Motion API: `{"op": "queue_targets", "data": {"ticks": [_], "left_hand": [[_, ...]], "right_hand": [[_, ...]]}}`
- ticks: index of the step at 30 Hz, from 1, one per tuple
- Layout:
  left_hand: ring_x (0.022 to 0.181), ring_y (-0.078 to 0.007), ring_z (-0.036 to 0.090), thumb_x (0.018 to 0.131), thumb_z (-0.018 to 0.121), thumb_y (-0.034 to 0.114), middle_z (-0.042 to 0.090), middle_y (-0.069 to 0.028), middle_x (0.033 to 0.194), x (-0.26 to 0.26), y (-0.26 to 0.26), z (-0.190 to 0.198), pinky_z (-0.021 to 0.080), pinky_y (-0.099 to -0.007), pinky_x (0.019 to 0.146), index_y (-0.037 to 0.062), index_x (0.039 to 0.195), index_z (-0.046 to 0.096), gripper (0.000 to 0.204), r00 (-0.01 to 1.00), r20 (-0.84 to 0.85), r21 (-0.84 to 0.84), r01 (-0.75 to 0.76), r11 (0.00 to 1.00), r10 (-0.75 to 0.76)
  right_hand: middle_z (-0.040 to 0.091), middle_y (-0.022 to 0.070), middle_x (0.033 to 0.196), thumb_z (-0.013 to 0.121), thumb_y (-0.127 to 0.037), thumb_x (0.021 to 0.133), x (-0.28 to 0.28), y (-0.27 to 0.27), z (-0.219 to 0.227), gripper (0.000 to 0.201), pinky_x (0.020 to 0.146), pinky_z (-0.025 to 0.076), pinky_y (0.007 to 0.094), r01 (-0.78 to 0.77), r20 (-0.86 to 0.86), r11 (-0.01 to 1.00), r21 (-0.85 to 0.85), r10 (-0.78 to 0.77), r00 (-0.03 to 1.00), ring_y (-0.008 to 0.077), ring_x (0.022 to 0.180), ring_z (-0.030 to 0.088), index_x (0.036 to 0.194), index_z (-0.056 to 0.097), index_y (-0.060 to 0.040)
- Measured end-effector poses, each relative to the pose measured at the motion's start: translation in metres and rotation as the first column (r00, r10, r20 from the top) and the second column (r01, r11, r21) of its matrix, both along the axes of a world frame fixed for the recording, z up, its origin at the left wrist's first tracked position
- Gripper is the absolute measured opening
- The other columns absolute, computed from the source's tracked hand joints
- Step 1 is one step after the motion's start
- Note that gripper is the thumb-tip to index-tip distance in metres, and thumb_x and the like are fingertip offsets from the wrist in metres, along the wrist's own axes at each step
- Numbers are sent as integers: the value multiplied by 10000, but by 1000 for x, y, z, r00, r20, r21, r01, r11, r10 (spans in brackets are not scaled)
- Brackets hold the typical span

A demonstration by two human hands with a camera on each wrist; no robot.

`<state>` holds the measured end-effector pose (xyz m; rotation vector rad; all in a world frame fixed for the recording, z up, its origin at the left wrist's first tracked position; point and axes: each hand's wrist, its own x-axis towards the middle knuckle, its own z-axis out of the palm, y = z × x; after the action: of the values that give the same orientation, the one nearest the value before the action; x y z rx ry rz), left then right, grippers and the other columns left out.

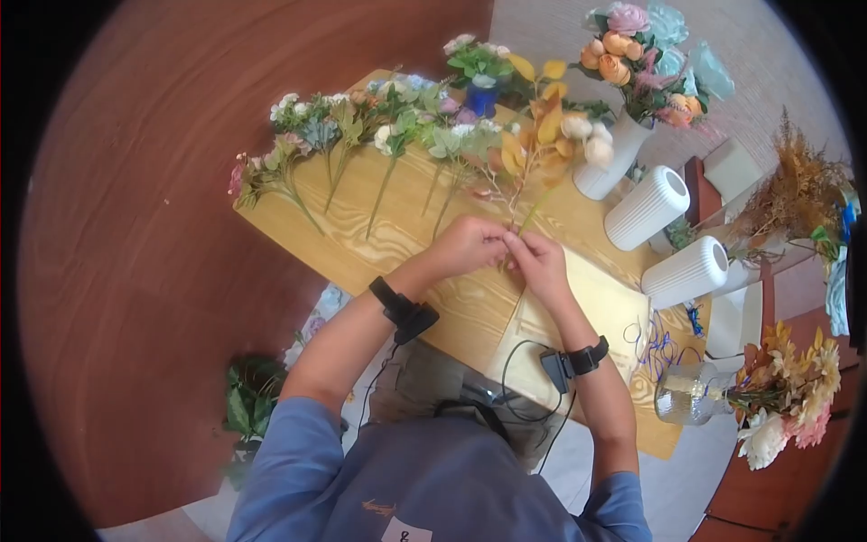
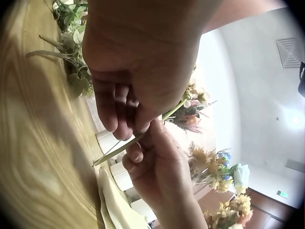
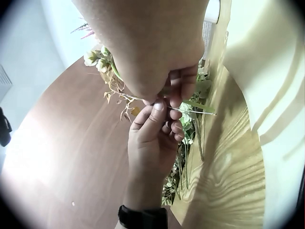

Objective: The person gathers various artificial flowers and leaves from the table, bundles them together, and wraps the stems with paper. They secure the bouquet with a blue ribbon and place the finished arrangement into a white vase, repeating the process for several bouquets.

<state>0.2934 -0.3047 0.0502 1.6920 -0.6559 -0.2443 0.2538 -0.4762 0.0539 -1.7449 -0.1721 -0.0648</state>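
Two hands (image 1: 506,253) pinch the stems of yellow-leaved foliage (image 1: 537,135) together, fingers curled, above the wooden tabletop (image 1: 388,262).

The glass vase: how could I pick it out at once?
Find the wooden table, then its end on the person's right. There, near the tangled blue cords, the glass vase holds cream and pink flowers. Unlike the ribbed white vases, it is shiny, textured glass.

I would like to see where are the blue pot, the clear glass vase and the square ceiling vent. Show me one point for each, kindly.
Blue pot (image 1: 481,101): head view, middle of its side.
Clear glass vase (image 1: 689,397): head view, middle of its body.
Square ceiling vent (image 2: 289,52): left wrist view, centre of its grille.
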Motion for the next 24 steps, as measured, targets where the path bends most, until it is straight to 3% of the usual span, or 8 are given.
{"op": "queue_targets", "data": {"ticks": [5,13,15,16,17,19,23,24], "left_hand": [[598,-90,605,867,600,75,660,-41,692,-3,0,7,488,-236,552,-3,818,672,117,995,96,9,-10,1000,9],[576,-185,608,826,620,91,624,-120,697,-6,-4,4,463,-298,546,2,819,636,91,928,368,-39,-45,998,56],[573,-214,592,816,626,86,617,-126,708,-7,-2,6,455,-311,551,8,809,629,79,912,409,2,-47,999,42],[569,-234,576,809,632,83,618,-135,727,-9,-3,8,445,-325,547,8,807,625,75,930,364,-21,-40,999,45],[569,-234,576,809,632,83,618,-135,727,-10,-4,10,445,-325,547,8,807,625,75,929,366,-22,-56,998,60],[561,-232,568,805,639,84,627,-138,748,-8,-5,12,447,-328,545,2,810,626,83,935,352,-105,-12,994,49],[598,-233,610,794,674,137,645,-152,723,-2,15,20,479,-339,580,22,801,668,115,926,378,102,-28,994,-12],[598,-233,610,794,674,137,645,-152,723,3,24,21,479,-339,580,22,801,668,115,927,375,100,-41,994,0]], "right_hand": [[583,3,656,594,-185,942,3,5,-10,215,520,426,193,-27,24,999,20,26,999,48,567,519,880,654,11],[596,4,750,539,-184,971,-2,4,-5,279,529,426,204,-52,22,999,-15,53,998,46,577,503,1166,615,1],[578,-1,737,524,-184,976,-2,4,0,307,531,424,210,-57,84,997,-47,61,995,49,582,504,1218,596,-8],[599,8,780,516,-178,979,2,9,-5,254,513,405,203,14,290,997,-79,9,957,44,572,491,1121,628,0],[599,8,780,516,-178,979,1,8,-3,254,513,405,203,-2,292,997,-79,25,956,44,572,491,1121,628,0],[626,23,865,508,-179,982,-4,4,8,228,491,384,196,-32,7,999,17,32,999,36,556,476,1040,632,3],[655,58,892,488,-180,990,-1,9,17,231,459,361,190,45,181,999,-10,-42,983,28,513,446,1022,616,10],[663,74,892,481,-183,993,-4,9,21,236,446,353,179,46,108,998,50,-52,993,24,493,432,1034,592,21]]}}
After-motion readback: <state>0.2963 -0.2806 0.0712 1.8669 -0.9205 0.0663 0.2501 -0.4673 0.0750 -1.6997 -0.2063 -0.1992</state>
